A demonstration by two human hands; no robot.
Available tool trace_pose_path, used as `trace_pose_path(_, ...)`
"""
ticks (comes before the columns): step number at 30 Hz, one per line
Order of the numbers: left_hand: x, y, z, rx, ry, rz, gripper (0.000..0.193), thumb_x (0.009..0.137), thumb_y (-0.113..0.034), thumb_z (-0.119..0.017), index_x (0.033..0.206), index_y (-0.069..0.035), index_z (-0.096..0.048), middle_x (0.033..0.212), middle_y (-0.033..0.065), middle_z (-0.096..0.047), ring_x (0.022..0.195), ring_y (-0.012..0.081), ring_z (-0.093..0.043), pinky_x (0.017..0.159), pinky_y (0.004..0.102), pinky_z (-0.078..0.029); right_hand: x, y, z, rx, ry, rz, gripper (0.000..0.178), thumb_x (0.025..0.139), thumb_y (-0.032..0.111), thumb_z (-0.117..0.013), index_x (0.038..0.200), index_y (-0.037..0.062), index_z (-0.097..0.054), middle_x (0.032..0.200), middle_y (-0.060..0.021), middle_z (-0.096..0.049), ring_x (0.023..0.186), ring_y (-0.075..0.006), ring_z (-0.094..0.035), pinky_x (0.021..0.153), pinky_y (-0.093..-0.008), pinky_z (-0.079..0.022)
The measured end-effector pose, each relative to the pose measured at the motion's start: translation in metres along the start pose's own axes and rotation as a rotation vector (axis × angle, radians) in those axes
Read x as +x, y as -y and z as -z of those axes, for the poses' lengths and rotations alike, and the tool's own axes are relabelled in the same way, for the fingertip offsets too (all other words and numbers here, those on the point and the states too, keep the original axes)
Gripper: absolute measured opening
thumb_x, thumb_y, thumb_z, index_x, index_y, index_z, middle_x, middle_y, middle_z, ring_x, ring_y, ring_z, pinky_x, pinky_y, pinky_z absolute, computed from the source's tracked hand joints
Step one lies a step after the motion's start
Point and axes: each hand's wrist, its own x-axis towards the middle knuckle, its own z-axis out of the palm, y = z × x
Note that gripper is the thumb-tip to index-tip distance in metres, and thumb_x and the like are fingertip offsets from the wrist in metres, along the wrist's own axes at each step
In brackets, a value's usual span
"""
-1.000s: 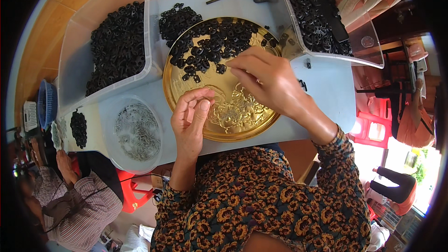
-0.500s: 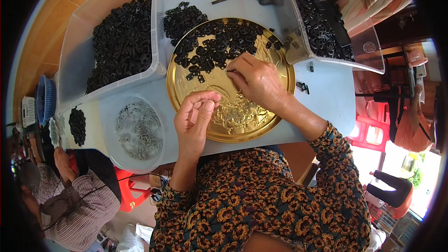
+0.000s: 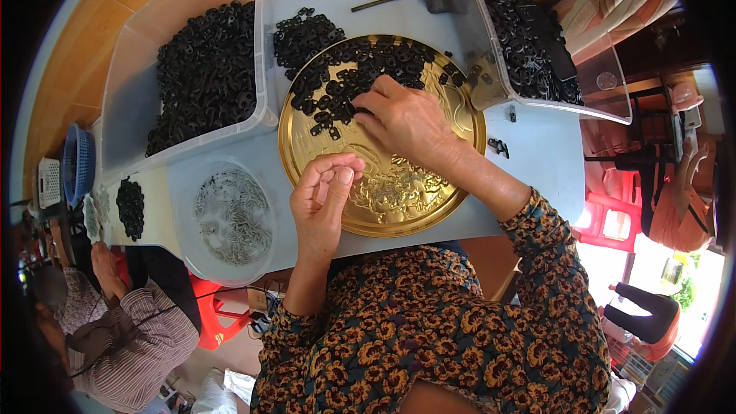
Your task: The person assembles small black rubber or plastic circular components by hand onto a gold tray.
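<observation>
A round gold tray [image 3: 290, 155] with a raised pattern lies in front of me. Small black pieces with holes [image 3: 391, 57] are heaped over its far half. My right hand [image 3: 406, 119] reaches over the tray, its thumb and fingers pinched at the near edge of that heap, where a dark piece shows between the tips. My left hand [image 3: 326, 195] hovers above the tray's near left rim, palm turned up. Its thumb and fingertips are drawn together; anything between them is too small to make out. Small silvery bits [image 3: 395, 192] seem to lie on the tray's near part.
Clear plastic bins of black pieces stand at the far left [image 3: 264, 69] and far right [image 3: 498, 57]. A shallow clear tub [image 3: 234, 218] of small silvery parts sits left of the tray. Loose black pieces [image 3: 303, 38] lie behind it. Another person [image 3: 142, 322] works at lower left.
My right hand has moved left and slightly away from me, to the edge of the black heap. The left hand keeps nearly the same pose. The whole view has shifted slightly.
</observation>
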Motion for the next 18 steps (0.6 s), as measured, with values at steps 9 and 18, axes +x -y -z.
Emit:
trace_pose_path(9, 0.0, 0.001, -0.001, 0.025, 0.008, 0.005, 0.02, 0.095, -0.007, -0.053, 0.112, 0.003, -0.057, 0.102, 0.012, -0.065, 0.096, 0.018, -0.062, 0.087, 0.032, -0.05, -0.002, -0.002, 0.008, -0.043, 0.155, -0.005, 0.013, 0.083, 0.021, -0.067, 0.088, 0.0094, -0.067, 0.085, -0.0078, -0.059, 0.069, -0.0288, -0.064, 0.062, -0.0384, -0.053)
trace_pose_path(18, -0.001, 0.0, -0.002, 0.03, -0.002, 0.021, 0.02, 0.096, -0.007, -0.052, 0.112, 0.003, -0.057, 0.101, 0.0115, -0.064, 0.096, 0.018, -0.062, 0.087, 0.0314, -0.05, 0.006, 0.008, -0.009, -0.034, 0.106, -0.03, 0.013, 0.083, 0.02, -0.064, 0.088, 0.0082, -0.064, 0.084, -0.0109, -0.06, 0.072, -0.0309, -0.065, 0.065, -0.0403, -0.053)
